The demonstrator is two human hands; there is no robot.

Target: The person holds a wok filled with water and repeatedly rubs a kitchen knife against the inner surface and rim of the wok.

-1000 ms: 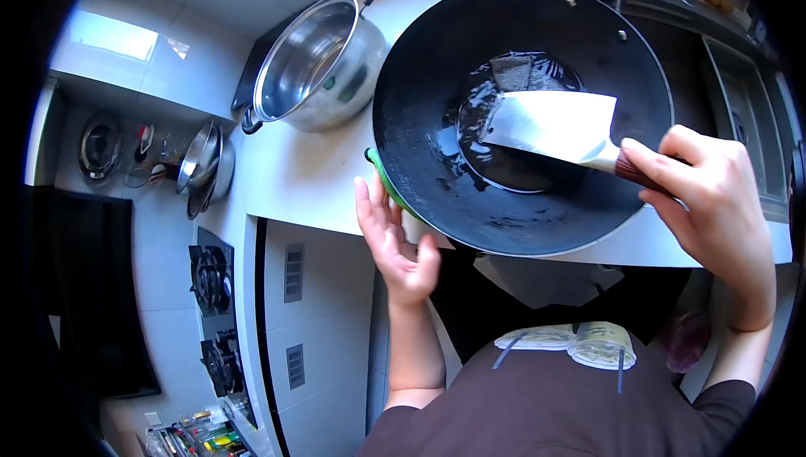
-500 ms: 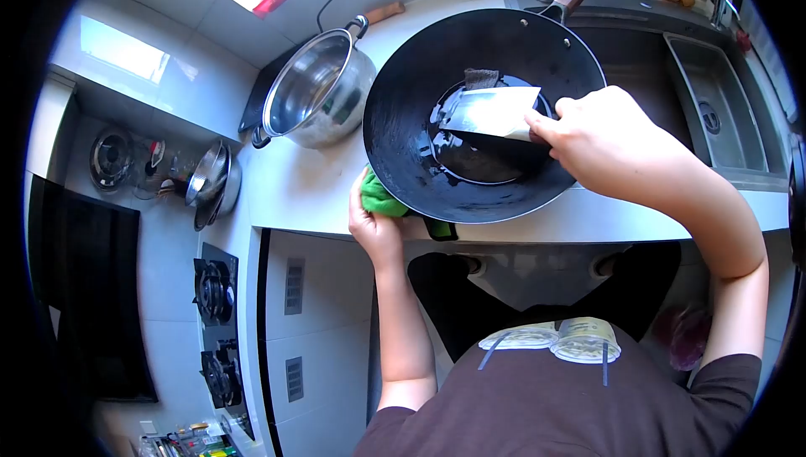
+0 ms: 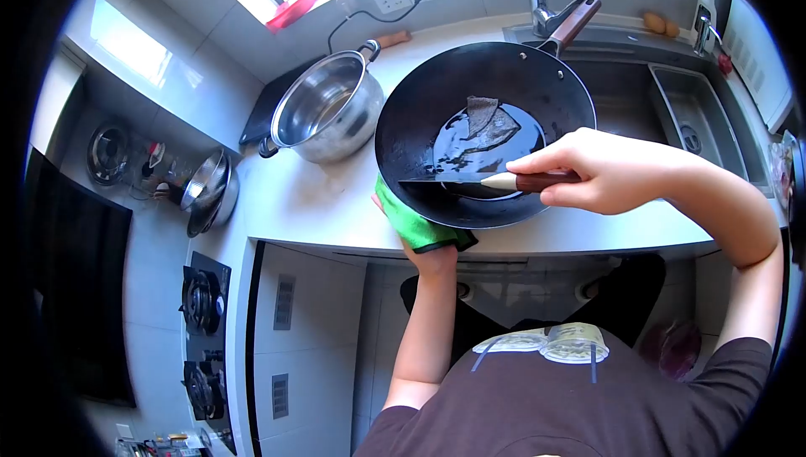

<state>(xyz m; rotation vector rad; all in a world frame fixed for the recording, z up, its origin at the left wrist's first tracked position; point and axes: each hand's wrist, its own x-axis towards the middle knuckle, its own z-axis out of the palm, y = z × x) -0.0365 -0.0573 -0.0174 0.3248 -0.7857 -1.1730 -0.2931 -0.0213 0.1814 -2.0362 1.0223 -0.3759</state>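
A large black wok (image 3: 420, 112) with a wooden handle sits on the counter, its inside wet and shiny. A crumpled dark grey cloth-like piece (image 3: 491, 128) lies on its bottom. My right hand (image 3: 600, 173) is closed round the wooden handle of a cleaver (image 3: 499, 181), whose blade is seen nearly edge-on over the near side of the wok. Below the wok's near left rim, my left hand (image 3: 430, 257) holds a green cloth (image 3: 411, 220) against the outside of the wok. The cloth covers most of its fingers.
Left of the wok stands a steel pot (image 3: 327, 112) with two handles. Behind it to the right are a sink (image 3: 701, 112) and a faucet (image 3: 541, 12). Two eggs (image 3: 661, 24) lie at the back. A gas hob (image 3: 206, 331) and stacked steel bowls (image 3: 210, 192) are at left.
The cleaver has come nearer to me and turned from flat to nearly edge-on, uncovering the grey piece. My left hand and the green cloth have shifted right under the wok's rim. The view has shifted.
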